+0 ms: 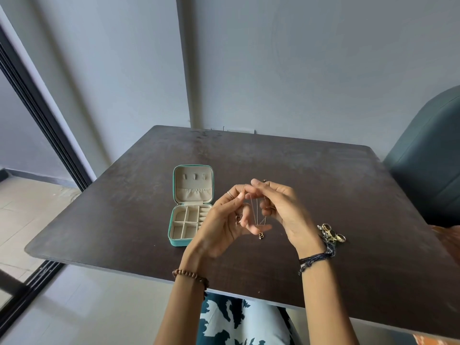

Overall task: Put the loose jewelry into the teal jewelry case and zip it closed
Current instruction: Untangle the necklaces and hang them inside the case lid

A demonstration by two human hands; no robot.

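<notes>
- A dark brown table (348, 195), square with rounded corners, its top scuffed toward the far edge
- A dark green padded chair (433, 155) at the table's right side
- A grey wall (298, 58) behind
- A black-framed sliding door (32, 105) on the left
- Pale floor tiles (37, 202)

There is a single view, from a wide-angle camera worn on the person's head, looking forward and steeply down over the near edge of the dark counter (323, 185). It sits close above the raised left hand (221, 225) and right hand (281, 210), which fill the middle of the picture. The far wall bends at the edges, and the person's lap shows at the bottom.
</notes>
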